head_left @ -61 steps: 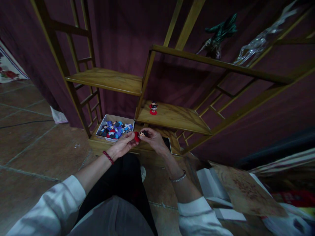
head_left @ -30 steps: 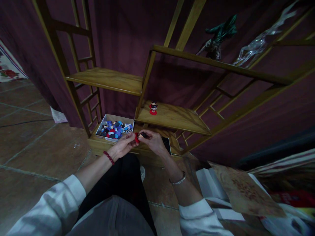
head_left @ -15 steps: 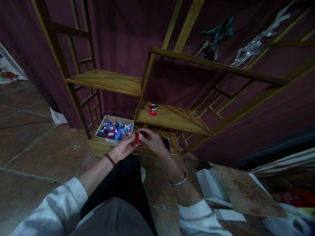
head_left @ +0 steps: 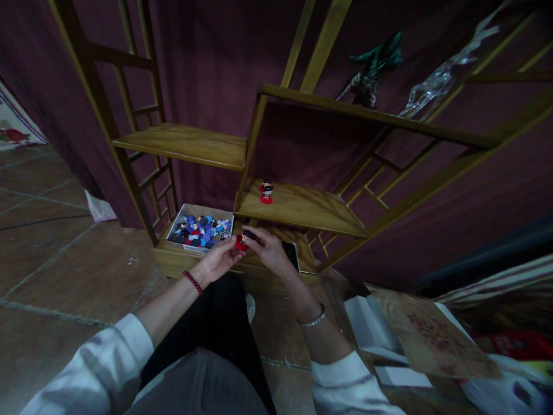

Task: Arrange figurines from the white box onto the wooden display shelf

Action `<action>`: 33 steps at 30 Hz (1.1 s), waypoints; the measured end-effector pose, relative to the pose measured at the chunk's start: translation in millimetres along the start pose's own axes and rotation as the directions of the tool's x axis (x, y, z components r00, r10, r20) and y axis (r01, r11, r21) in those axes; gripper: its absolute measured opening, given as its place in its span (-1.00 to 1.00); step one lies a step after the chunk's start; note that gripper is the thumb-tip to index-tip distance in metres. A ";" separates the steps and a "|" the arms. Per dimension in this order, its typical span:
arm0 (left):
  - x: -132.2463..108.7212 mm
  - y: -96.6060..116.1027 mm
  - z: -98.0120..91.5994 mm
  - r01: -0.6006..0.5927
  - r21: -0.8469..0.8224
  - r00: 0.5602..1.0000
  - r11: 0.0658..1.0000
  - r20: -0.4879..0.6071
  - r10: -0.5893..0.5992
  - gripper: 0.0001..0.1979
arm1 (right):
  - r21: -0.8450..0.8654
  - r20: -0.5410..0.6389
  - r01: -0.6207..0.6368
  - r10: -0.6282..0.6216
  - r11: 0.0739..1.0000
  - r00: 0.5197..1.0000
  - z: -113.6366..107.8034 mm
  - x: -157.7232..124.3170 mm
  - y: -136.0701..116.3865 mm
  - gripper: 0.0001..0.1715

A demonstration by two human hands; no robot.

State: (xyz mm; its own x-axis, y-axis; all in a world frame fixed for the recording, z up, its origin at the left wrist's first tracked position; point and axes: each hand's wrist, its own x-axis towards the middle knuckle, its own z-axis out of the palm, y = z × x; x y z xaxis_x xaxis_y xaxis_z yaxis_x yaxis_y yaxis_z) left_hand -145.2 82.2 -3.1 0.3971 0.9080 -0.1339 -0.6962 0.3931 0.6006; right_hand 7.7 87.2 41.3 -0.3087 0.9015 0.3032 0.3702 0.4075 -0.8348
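Our hands have barely shifted, still joined over the shelf's bottom front edge.

Our left hand (head_left: 216, 260) pinches the red base (head_left: 238, 244); our right hand (head_left: 268, 249) grips the small figurine (head_left: 247, 235). We should press them squarely together, beside the box of figurines (head_left: 199, 227).

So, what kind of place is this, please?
Probably a room at home or a small display corner: a wooden display shelf with one figurine against a dark curtain, a box of small figurines, and a tiled floor.
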 end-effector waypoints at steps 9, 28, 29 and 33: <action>-0.6 -0.4 6.1 0.037 -0.003 0.999 0.999 -0.022 -0.037 -0.91 | -0.028 0.019 0.011 -0.011 1.000 1.000 -4.9 -1.9 1.0 -0.60; 10.1 0.1 33.0 0.072 0.033 0.997 0.997 -0.040 -0.071 -0.89 | 0.076 -0.131 -0.018 0.028 0.997 0.991 -15.5 -9.9 7.8 -0.47; 11.1 0.2 34.2 0.072 0.029 0.996 0.997 -0.045 -0.071 -0.89 | 0.081 -0.138 -0.021 0.032 0.997 0.990 -16.1 -10.0 9.2 -0.45; 15.0 0.9 38.5 0.060 0.019 0.996 0.998 -0.062 -0.059 -0.89 | 0.108 -0.138 -0.068 0.082 0.992 0.987 -17.7 -10.1 13.5 -0.43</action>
State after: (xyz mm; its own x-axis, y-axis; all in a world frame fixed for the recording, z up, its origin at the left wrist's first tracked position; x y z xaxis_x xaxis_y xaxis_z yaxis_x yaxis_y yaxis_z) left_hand -116.8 90.5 25.8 0.4000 0.8904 -0.2175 -0.6595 0.4444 0.6063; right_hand 31.3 86.2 35.1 -0.1538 0.9434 0.2940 0.2938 0.3277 -0.8980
